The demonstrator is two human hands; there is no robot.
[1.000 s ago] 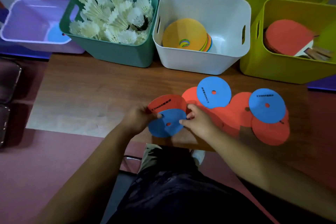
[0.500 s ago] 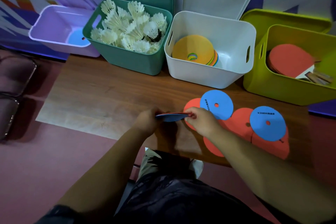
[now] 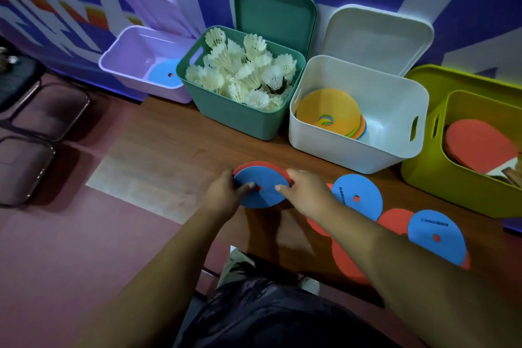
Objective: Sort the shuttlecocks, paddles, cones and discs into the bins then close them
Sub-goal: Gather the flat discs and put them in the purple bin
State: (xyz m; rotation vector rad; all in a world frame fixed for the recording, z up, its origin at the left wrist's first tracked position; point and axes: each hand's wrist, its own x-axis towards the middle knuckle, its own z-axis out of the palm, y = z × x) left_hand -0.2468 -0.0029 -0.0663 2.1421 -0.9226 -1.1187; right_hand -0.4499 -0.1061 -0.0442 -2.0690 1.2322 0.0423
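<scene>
Brown wooden table, with an open white plastic bin at the back. In front-left of that bin is a flat round blue-over-red disc stack. Left hand and right hand pinch its opposite rims.

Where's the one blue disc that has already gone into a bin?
Head view, upper left: the blue disc lies flat in the purple bin, leftmost of the row, beside the green bin of shuttlecocks.

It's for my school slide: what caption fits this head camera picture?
Left hand and right hand hold a blue disc on a red disc over the table.
</scene>
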